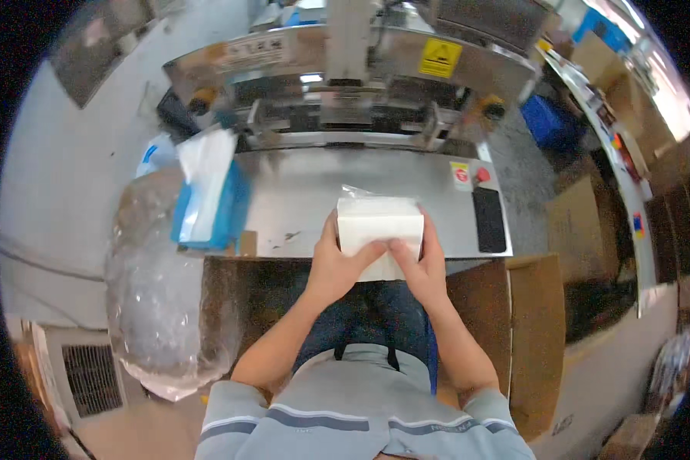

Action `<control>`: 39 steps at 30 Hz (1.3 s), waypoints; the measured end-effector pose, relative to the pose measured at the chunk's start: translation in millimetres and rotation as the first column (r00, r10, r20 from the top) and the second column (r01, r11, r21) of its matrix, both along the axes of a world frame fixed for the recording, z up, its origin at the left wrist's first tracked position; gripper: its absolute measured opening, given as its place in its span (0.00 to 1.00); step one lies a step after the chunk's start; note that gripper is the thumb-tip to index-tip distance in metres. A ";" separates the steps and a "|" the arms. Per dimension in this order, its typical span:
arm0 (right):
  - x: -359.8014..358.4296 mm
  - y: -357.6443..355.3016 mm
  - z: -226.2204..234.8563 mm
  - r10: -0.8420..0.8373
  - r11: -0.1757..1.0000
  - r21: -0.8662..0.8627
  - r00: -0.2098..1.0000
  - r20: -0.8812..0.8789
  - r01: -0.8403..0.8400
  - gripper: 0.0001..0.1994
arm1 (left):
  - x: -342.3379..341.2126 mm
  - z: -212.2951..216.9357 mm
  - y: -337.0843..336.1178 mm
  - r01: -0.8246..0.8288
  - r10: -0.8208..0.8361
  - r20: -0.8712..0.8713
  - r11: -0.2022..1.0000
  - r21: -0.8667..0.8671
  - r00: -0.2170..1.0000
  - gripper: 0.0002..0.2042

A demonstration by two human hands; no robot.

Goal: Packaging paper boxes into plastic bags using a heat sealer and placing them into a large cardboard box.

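Observation:
A white block of folded paper tissues (379,223) is in front of me at the near edge of the metal worktop. Clear plastic film (355,192) sticks up behind its far edge. My left hand (336,261) is closed round the left side, and my right hand (422,264) grips the right side. Both thumbs press on the near face, their tips close together. Fingers behind and under the block are hidden.
Beyond the worktop (307,184) stands a metal machine (353,100). A blue container with white sheets (215,199) is at the left, above a large clear plastic bag (157,284). A black phone-like slab (488,220) and red button (482,175) are right. An open cardboard box (537,337) stands near right.

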State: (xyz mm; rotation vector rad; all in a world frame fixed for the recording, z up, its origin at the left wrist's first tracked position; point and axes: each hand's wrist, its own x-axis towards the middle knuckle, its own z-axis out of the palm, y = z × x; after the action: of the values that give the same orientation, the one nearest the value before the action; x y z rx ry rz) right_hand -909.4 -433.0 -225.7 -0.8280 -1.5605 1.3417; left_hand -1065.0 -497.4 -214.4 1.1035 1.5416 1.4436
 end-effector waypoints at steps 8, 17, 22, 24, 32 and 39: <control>43.4 13.7 8.4 -0.151 0.978 0.172 0.970 0.189 0.119 0.32 | 50.7 -12.9 23.4 0.052 -0.053 0.001 0.990 0.133 0.999 0.30; 23.1 21.4 -7.7 -0.233 0.967 0.141 0.961 0.148 0.212 0.18 | 36.3 -5.2 23.5 -0.043 0.041 -0.090 0.999 -0.023 0.995 0.24; 20.9 23.0 -7.8 -0.273 0.957 0.129 0.955 0.118 0.258 0.13 | 34.4 -8.7 22.1 -0.023 0.024 -0.020 1.000 0.020 1.000 0.24; 22.1 23.5 -8.4 -0.291 0.950 0.152 0.951 0.107 0.273 0.12 | 35.3 -12.7 21.7 -0.008 0.006 0.040 0.999 0.043 0.999 0.24; 34.3 45.9 -22.8 -0.419 0.878 0.367 0.864 0.278 0.308 0.12 | 45.8 -30.8 38.0 -0.027 0.009 0.211 0.996 0.081 0.977 0.25; 50.5 90.4 -33.1 -0.544 0.832 0.350 0.756 0.364 0.431 0.18 | 47.5 -6.5 37.4 -0.009 0.015 -0.044 0.991 0.132 0.999 0.29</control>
State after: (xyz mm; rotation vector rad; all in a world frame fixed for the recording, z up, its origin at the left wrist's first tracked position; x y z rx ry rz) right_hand -858.9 -342.7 -258.8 -1.3483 -1.6476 0.5712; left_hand -1017.6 -460.0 -220.8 1.2135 1.5030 1.5574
